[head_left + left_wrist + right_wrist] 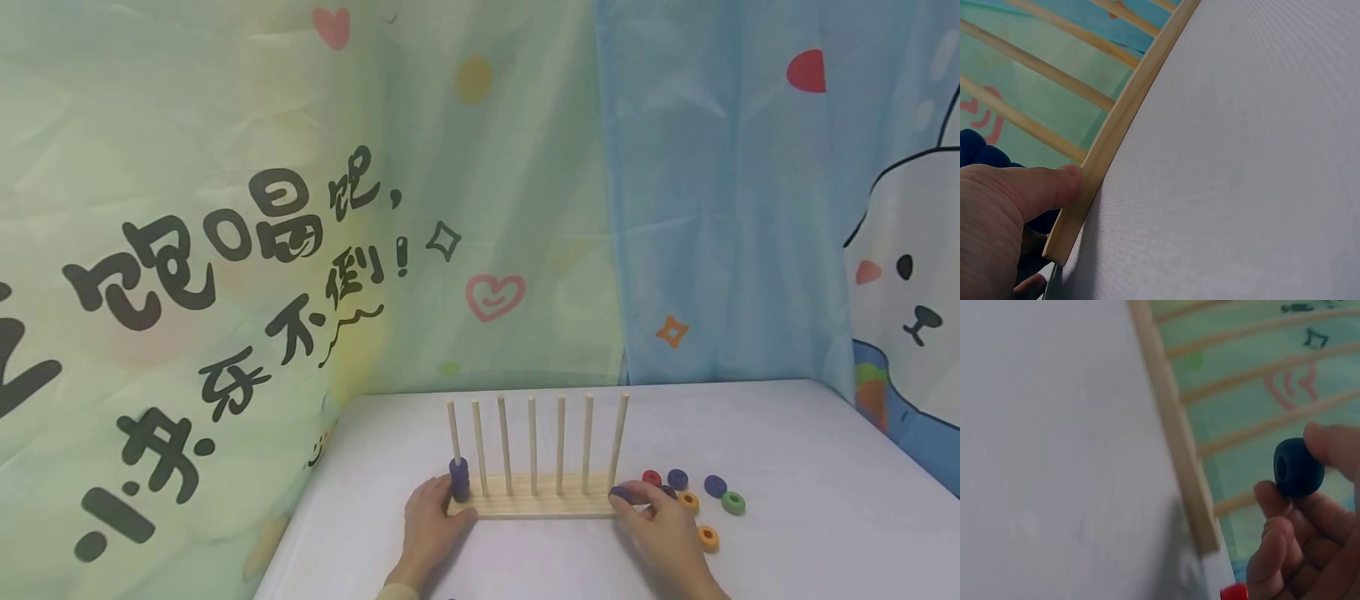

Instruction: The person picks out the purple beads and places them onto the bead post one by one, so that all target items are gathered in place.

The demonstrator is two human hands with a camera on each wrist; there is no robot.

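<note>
A wooden rack (pixel 543 507) with a row of upright pegs stands on the table. Several dark blue beads (pixel 460 481) are stacked on its leftmost peg; the other pegs carry none. My left hand (pixel 430 521) grips the left end of the base, its thumb (pixel 1054 186) on the front edge and its other fingers mostly hidden. Between thumb and fingers, my right hand (pixel 663 533) pinches a dark blue bead (pixel 1298 467), whose hole shows in the right wrist view. That bead is in front of the base's right end, near the rightmost peg (pixel 618 437).
Right of the rack lie loose beads: a red one (pixel 651 477), blue ones (pixel 716 486), a green one (pixel 733 502) and two orange ones (pixel 708 538). One blue bead is partly hidden by my right hand. A printed curtain (pixel 487 208) hangs behind the white table (pixel 810 467).
</note>
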